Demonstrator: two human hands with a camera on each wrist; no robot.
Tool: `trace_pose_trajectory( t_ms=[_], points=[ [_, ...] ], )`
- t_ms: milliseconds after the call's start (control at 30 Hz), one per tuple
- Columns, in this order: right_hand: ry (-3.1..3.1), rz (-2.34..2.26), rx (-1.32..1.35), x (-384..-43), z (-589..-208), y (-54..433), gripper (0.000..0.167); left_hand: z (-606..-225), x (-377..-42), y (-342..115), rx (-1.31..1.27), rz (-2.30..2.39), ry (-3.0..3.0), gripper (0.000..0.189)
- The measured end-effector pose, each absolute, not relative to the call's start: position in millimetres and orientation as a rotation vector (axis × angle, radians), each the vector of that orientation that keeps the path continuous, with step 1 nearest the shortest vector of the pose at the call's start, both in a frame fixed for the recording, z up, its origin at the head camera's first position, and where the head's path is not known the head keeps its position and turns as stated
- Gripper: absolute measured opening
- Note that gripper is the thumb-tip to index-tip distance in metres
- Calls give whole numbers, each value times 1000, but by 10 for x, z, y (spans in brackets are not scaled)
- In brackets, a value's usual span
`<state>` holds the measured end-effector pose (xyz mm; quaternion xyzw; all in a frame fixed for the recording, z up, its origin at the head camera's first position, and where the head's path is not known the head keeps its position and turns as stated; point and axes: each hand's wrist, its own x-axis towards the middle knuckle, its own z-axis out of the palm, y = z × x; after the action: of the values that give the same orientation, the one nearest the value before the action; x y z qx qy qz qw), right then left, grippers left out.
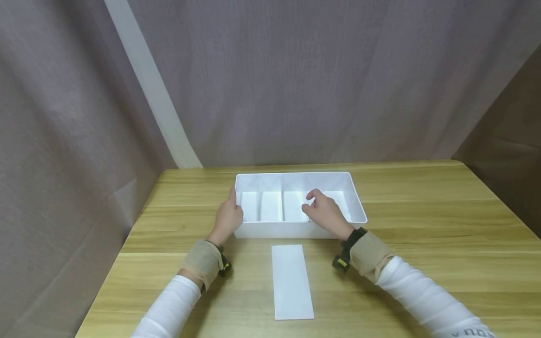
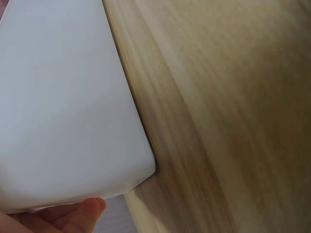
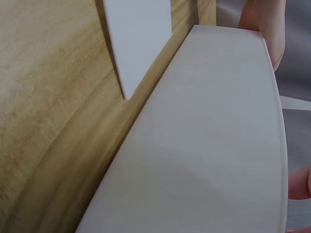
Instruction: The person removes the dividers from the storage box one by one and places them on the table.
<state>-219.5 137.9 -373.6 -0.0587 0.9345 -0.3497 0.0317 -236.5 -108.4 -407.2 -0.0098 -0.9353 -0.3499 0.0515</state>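
A long white box (image 1: 296, 230) stands on the table, split by upright white dividers (image 1: 281, 206) into several compartments. At its left end my left hand (image 1: 228, 217) grips the wall, thumb over the rim and forefinger along the outside. My right hand (image 1: 327, 215) reaches over the front rim, thumb and forefinger curved at the rightmost divider; whether they pinch it is unclear. In the right wrist view, fingers (image 3: 300, 184) show beyond the box's rim, and the box wall hides what they touch. A flat white panel (image 1: 292, 281) lies in front of the box.
The wooden table (image 1: 431, 244) extends on both sides of the box and toward me. Grey-mauve curtains (image 1: 287, 84) hang behind and at the left, with a pale strip (image 1: 152, 89) running down the back one. A brown cloth (image 1: 507, 131) hangs at the right.
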Motion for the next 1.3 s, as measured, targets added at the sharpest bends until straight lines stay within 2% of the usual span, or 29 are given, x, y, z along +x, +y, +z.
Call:
trace_pose_trajectory(
  t_ms=[567,1100,1300],
  points=[
    [2846,-1012,-147,-2264,-3750,1400,37,-4067,-2368,-1078,-31,-1045,-2839,59],
    [2881,-827,-210,-2307,-3778,1394,19,-4063,-2359,-1081,-19,-1088,-2824,58],
    [2903,-788,-206,-2289,-3791,1375,25,-4074,-2359,-1077,-13,-1082,-2825,58]
  ],
)
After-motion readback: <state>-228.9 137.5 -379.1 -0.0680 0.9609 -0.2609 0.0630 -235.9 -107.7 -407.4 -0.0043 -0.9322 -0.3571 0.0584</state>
